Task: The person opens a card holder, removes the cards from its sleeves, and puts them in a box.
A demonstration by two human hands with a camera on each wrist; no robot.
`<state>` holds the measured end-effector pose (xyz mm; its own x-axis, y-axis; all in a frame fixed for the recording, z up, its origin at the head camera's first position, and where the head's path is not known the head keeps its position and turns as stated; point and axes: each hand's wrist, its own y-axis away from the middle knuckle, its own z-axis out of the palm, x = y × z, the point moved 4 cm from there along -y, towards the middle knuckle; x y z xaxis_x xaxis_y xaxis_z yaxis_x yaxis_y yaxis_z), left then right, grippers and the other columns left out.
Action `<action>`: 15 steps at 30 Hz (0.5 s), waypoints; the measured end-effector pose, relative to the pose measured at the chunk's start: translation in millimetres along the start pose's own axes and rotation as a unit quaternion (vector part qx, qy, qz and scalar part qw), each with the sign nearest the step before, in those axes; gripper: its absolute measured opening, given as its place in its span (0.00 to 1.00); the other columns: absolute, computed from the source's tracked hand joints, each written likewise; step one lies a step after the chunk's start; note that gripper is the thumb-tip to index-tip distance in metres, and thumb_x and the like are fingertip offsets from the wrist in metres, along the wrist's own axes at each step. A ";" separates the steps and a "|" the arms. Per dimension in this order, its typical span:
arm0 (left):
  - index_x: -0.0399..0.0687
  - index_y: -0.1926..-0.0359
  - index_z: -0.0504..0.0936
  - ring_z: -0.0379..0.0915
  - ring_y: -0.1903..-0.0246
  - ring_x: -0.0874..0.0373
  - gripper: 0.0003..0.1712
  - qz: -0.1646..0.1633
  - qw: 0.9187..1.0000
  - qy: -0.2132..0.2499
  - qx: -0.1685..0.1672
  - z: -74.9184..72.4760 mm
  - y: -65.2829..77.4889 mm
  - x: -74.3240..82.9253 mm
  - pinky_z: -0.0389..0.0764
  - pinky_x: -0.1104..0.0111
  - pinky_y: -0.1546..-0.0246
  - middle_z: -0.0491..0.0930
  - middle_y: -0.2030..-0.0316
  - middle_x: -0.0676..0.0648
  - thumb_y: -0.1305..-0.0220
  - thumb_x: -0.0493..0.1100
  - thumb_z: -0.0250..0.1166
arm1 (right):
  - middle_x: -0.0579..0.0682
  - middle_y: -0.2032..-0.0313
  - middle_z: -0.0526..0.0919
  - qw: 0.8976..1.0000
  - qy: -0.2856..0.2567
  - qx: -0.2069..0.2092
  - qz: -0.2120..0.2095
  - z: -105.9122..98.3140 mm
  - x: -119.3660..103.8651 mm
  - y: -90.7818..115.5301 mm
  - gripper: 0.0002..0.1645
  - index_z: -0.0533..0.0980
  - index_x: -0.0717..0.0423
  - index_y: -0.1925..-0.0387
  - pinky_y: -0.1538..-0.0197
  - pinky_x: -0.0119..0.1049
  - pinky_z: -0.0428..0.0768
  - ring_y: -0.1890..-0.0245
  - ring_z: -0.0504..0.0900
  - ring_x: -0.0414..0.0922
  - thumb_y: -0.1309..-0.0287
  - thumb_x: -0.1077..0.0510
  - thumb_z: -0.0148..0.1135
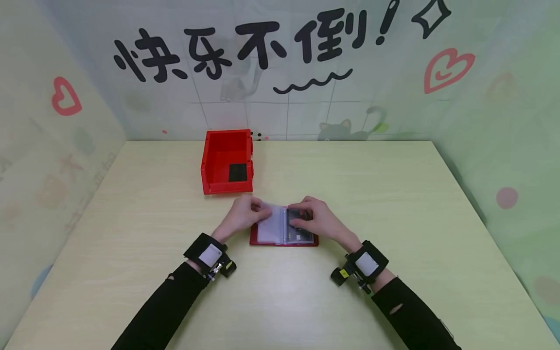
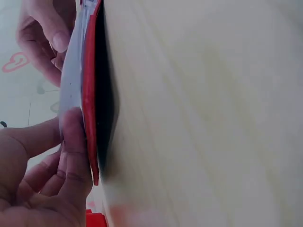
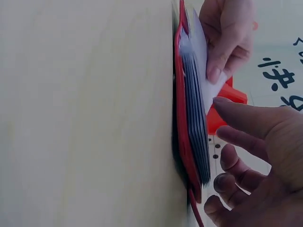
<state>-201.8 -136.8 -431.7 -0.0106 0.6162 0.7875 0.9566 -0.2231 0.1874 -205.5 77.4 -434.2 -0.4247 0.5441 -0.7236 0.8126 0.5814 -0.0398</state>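
Note:
A red card holder (image 1: 284, 245) lies spread on the table, its clear plastic sleeves (image 1: 271, 228) turned to the left side. A dark card (image 1: 299, 235) shows in the sleeve on the right side. At the holder's upper left, my left hand (image 1: 248, 214) pinches a clear sleeve between thumb and fingers; the left wrist view shows this sleeve (image 2: 72, 87) slightly raised from the red cover (image 2: 90, 94). Over the right side hovers my right hand (image 1: 319, 218), fingers loosely bent. In the right wrist view its thumb (image 3: 246, 116) and fingers stand apart with nothing between them, beside the stacked sleeves (image 3: 198, 118).
A red plastic bin (image 1: 210, 163) stands behind the holder, towards the back left, with a dark square piece (image 1: 238, 172) inside. The pale wooden table (image 1: 372, 194) meets a printed backdrop (image 1: 280, 116) at its back edge.

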 end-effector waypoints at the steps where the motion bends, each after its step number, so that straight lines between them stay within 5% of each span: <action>1: 0.39 0.50 0.87 0.74 0.63 0.53 0.16 -0.003 1.000 -0.004 0.006 -0.1 0.3 0.7 0.75 0.72 0.66 0.81 0.60 0.41 0.34 0.43 0.69 | 0.54 0.64 0.76 1.000 0.019 0.001 0.008 -2.8 1.8 0.7 0.28 0.79 0.61 0.41 0.63 0.30 0.67 0.65 0.70 0.44 0.41 0.55 0.72; 5: 0.38 0.48 0.86 0.74 0.64 0.53 0.18 -0.007 0.999 -0.022 0.025 -0.2 1.7 5.1 0.75 0.72 0.67 0.81 0.62 0.41 0.37 0.42 0.71 | 0.54 0.60 0.76 0.998 0.056 -0.011 0.035 -11.2 10.7 1.8 0.36 0.78 0.62 0.39 0.60 0.32 0.68 0.61 0.70 0.45 0.47 0.51 0.76; 15: 0.41 0.43 0.77 0.74 0.67 0.54 0.26 -0.021 0.994 -0.101 0.039 2.6 1.3 15.0 0.75 0.69 0.67 0.80 0.67 0.44 0.41 0.44 0.74 | 0.52 0.62 0.75 0.997 0.010 -0.039 0.059 -18.3 24.9 3.2 0.34 0.79 0.57 0.39 0.61 0.33 0.68 0.62 0.70 0.45 0.47 0.51 0.77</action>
<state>-199.9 -125.8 -421.2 -0.0001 0.7647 0.6444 0.9762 -0.1397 0.1659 -220.7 103.9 -439.7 -0.3373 0.6231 -0.7056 0.8238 0.5581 0.0990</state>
